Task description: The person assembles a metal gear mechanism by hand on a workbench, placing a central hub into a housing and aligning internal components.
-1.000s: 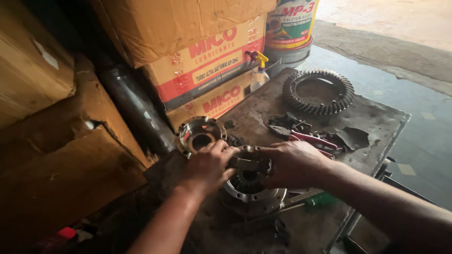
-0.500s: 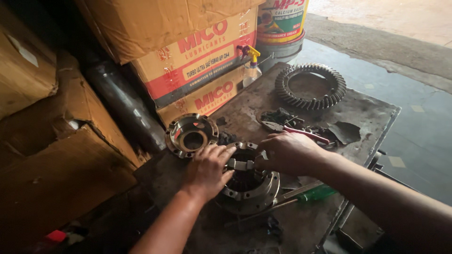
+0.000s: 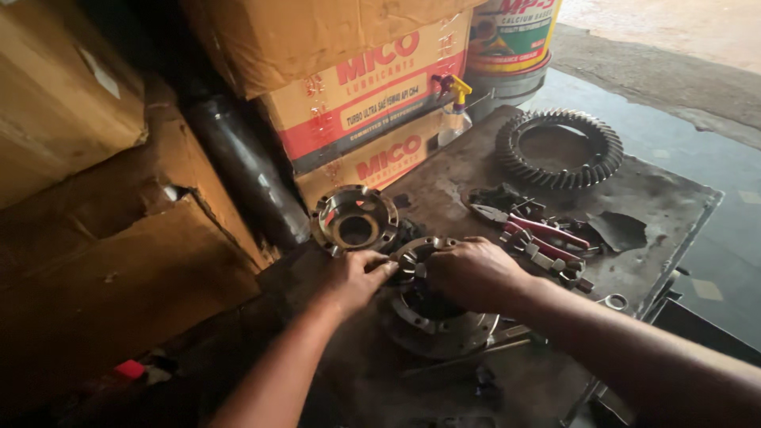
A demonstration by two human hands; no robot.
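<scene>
Greasy metal bench [image 3: 476, 170] w/ boxes behind; round gear housing [image 3: 444, 317] sits at front-mid. Left hand [image 3: 353, 277] fingertips pinch its rim, right hand [image 3: 476, 273] cups the top, grip hidden. Best keep it level, turn evenly. Flanged cap [image 3: 354, 219], pliers [image 3: 539, 230], ring gear [image 3: 559, 148] crowd nearby

The right hand [image 3: 474, 273] has slid left over the housing's [image 3: 444, 317] top — closer to the left hand [image 3: 357, 277], nearly touching.

Our greasy metal worktop [image 3: 674, 198] carries a differential housing [image 3: 444, 317] under our grips, a flanged cap [image 3: 354, 219] just beyond the left grip [image 3: 357, 277], pliers [image 3: 539, 231] and a ring gear [image 3: 559, 148] past the right grip [image 3: 472, 273].
</scene>
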